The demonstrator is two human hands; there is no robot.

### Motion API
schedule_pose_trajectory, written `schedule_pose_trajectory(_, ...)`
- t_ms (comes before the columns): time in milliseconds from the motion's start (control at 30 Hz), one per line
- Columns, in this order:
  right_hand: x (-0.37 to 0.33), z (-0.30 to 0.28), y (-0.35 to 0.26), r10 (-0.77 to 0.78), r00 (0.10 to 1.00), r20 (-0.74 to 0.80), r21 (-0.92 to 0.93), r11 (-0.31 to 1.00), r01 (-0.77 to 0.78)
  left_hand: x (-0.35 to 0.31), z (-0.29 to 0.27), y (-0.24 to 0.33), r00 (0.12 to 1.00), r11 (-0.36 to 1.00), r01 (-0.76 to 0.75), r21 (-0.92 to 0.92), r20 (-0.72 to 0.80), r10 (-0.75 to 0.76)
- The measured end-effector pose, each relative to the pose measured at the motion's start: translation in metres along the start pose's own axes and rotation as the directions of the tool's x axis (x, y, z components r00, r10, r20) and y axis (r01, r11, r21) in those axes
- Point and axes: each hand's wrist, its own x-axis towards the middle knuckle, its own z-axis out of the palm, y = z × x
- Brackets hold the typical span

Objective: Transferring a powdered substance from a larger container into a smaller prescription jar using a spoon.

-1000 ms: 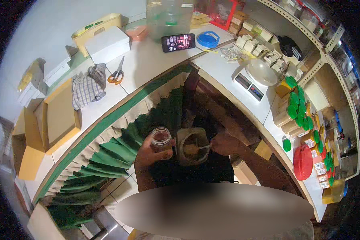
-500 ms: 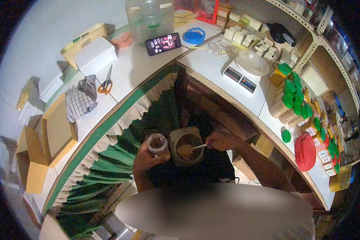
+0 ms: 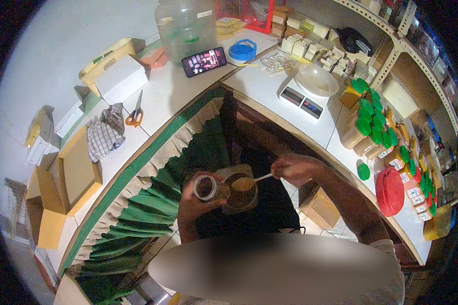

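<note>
My left hand [image 3: 198,201] is wrapped round a small clear jar [image 3: 205,188] with an open mouth, tilted a little. Beside it, on my lap, stands a larger square-sided clear container [image 3: 240,204] with a wide round opening. A spoon [image 3: 263,177] with a white handle is gripped in my right hand [image 3: 298,169]. The spoon's bowl, heaped with brown powder [image 3: 243,184], is over the container's opening, close to the jar. How full the small jar is I cannot tell.
A white digital scale [image 3: 303,96] with a clear bowl stands on the right counter, near rows of green-lidded jars [image 3: 371,119] and a red lid [image 3: 390,191]. A phone [image 3: 204,62] leans against a large clear jar. Scissors [image 3: 135,112] and a checked cloth [image 3: 106,133] lie on the left counter.
The spoon has come up out of the container with a heap of powder on it. My right hand has risen and moved right; my left hand and the small jar have shifted slightly right.
</note>
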Motion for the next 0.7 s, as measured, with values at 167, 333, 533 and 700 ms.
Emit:
schedule_pose_trajectory(167,-0.011,-0.018,-0.032,0.151,0.988,-0.009,-0.1,0.983,-0.151,-0.001,0.006,-0.007,1.0,0.999,-0.005,0.04,-0.013,0.006)
schedule_pose_trajectory(333,-0.008,-0.015,-0.004,0.0,1.0,-0.03,-0.116,0.993,-0.003,-0.003,0.016,-0.009,0.999,0.981,-0.031,0.19,-0.036,0.038)
schedule_pose_trajectory(533,-0.004,-0.012,0.014,-0.017,1.0,0.023,-0.136,0.99,0.02,0.002,0.018,-0.004,0.991,0.829,-0.123,0.546,0.019,0.135)
schedule_pose_trajectory(700,-0.003,-0.01,0.026,0.03,0.998,0.059,-0.089,0.996,-0.024,0.001,0.024,-0.028,0.996,0.836,-0.065,0.545,-0.02,0.091)
